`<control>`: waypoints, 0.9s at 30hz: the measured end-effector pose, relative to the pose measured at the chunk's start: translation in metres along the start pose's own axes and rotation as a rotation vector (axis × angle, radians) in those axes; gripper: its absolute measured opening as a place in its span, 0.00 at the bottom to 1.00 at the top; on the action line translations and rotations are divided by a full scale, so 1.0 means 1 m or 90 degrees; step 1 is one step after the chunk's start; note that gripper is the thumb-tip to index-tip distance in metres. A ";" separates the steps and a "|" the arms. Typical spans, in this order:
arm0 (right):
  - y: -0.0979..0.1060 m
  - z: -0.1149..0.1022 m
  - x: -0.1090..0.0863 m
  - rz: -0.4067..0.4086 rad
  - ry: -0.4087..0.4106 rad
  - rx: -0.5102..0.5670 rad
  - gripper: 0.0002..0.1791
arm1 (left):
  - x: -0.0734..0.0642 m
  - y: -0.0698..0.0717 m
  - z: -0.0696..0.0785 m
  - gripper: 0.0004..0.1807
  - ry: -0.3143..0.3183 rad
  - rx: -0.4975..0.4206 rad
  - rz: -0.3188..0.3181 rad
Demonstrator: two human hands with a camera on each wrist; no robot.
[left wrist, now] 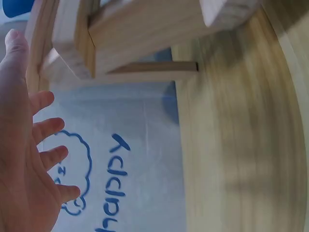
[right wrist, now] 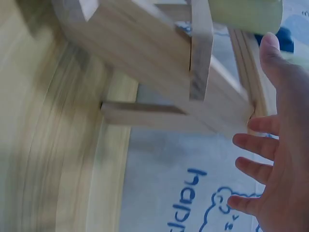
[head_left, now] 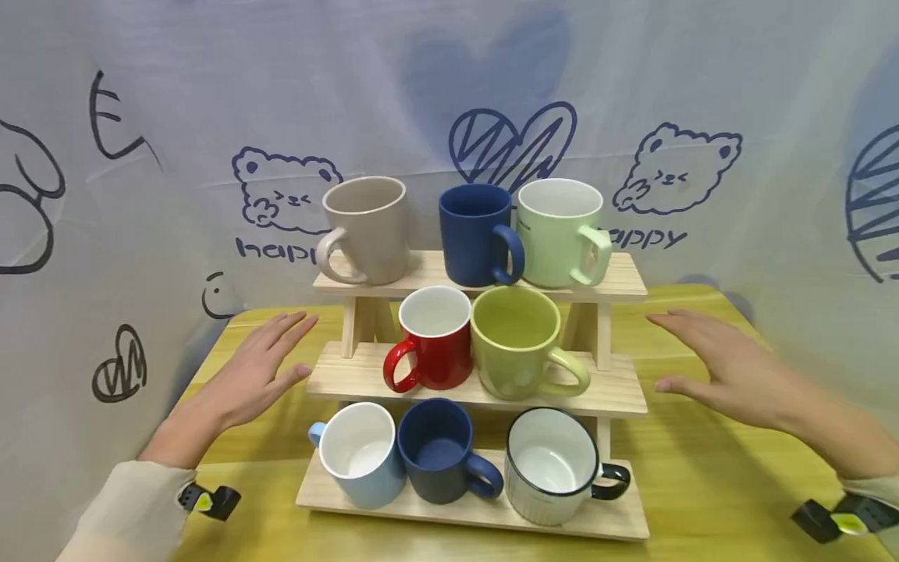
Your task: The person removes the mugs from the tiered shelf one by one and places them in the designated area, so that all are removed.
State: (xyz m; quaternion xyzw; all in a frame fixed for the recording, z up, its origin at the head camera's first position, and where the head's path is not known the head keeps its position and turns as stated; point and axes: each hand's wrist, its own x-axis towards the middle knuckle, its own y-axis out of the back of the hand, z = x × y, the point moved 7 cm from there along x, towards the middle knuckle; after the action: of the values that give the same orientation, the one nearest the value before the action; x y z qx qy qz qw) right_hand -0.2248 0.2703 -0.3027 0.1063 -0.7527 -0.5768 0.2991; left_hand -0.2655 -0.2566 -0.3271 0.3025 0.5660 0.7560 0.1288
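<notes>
A three-tier wooden stand [head_left: 477, 402] full of mugs stands between my two hands. My left hand [head_left: 256, 371] hovers at its left side, fingers extended and holding nothing. On the right, my right hand [head_left: 730, 367] is held likewise, thumb apart from the fingers. The top tier carries a beige mug [head_left: 375, 234], a blue mug [head_left: 470, 238] and a pale green mug [head_left: 551, 242]. A red mug [head_left: 442, 351] and an olive-green mug [head_left: 509, 359] share the middle tier. Along the bottom are a light blue mug [head_left: 372, 472], a navy mug [head_left: 435, 460] and a white black-rimmed mug [head_left: 541, 484].
The stand rests on a yellowish wood-grain table [head_left: 702, 492]. Behind and beside it hangs a pale curtain [head_left: 393, 94] with drawn bears and hearts. Both wrist views show the stand's wooden side boards [left wrist: 145, 38] close to the hands.
</notes>
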 end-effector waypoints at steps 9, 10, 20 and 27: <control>-0.003 -0.029 0.019 -0.007 0.062 0.047 0.47 | -0.001 0.016 0.016 0.39 -0.032 0.010 0.004; -0.004 -0.031 0.020 -0.010 0.068 0.048 0.47 | 0.000 0.017 0.017 0.39 -0.032 0.010 0.002; -0.024 -0.049 0.013 -0.026 0.099 0.045 0.47 | 0.010 0.004 0.029 0.41 -0.015 -0.010 -0.068; -0.030 -0.051 0.005 -0.007 0.100 0.043 0.45 | 0.017 -0.014 0.035 0.43 -0.007 -0.013 -0.101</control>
State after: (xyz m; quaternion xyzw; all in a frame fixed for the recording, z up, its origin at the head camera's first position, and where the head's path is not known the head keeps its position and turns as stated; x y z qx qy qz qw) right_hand -0.2046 0.2171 -0.3207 0.1649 -0.7456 -0.5424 0.3503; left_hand -0.2600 -0.2159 -0.3283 0.2596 0.5798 0.7474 0.1943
